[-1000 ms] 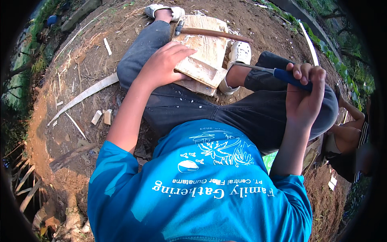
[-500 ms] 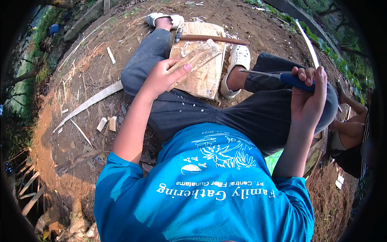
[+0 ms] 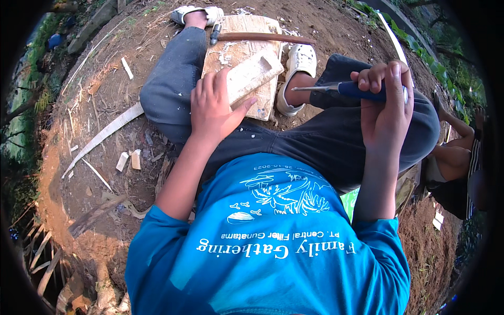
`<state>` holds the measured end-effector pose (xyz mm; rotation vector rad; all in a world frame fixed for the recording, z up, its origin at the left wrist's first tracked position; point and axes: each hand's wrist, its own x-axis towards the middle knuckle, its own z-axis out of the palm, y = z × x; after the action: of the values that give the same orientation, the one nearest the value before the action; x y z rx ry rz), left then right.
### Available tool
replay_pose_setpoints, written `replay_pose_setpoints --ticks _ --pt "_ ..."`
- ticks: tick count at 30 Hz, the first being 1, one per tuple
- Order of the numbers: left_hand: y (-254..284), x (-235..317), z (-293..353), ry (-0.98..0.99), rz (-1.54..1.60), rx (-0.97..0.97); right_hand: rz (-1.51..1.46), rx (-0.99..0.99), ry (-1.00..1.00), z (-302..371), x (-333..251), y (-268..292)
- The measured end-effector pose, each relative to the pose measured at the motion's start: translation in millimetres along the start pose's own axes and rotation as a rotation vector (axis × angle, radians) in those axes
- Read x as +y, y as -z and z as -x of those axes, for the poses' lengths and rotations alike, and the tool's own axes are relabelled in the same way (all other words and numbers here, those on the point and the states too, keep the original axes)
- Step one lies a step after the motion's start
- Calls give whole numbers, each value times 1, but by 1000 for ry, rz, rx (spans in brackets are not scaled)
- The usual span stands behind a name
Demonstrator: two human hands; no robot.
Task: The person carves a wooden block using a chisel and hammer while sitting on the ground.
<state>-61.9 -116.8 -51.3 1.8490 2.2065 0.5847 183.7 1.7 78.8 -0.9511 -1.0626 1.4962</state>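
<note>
My left hand is wrapped round the near end of a pale wooden block, which has a recess cut near its far end. The block is held tilted over a broad, flat wood slab between my legs. In my right hand, above my right thigh, is a chisel with a blue handle. Its thin metal blade points left toward the wooden block, apart from it. A hammer with a dark metal head and brown wooden handle lies across the far part of the slab.
Wood shavings and offcuts litter the soil on the left, beside a long pale strip. White shoes flank the slab. Another person sits at the far right. A long strip of wood lies at the upper right.
My left hand has turned the wooden block so its recessed face shows. My right hand has brought the chisel a little left and up. The whole view has shifted slightly.
</note>
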Motion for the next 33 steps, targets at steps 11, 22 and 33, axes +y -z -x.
replay_pose_setpoints --ticks 11,22,33 --pt "-2 -8 -2 -25 38 -30 -3 -182 179 -50 11 -43" --pt "-8 -12 -2 -73 0 15 -302 -288 138 -61 26 -62" --pt "-10 -14 -3 -97 -18 34 352 -24 269 -40 11 -101"
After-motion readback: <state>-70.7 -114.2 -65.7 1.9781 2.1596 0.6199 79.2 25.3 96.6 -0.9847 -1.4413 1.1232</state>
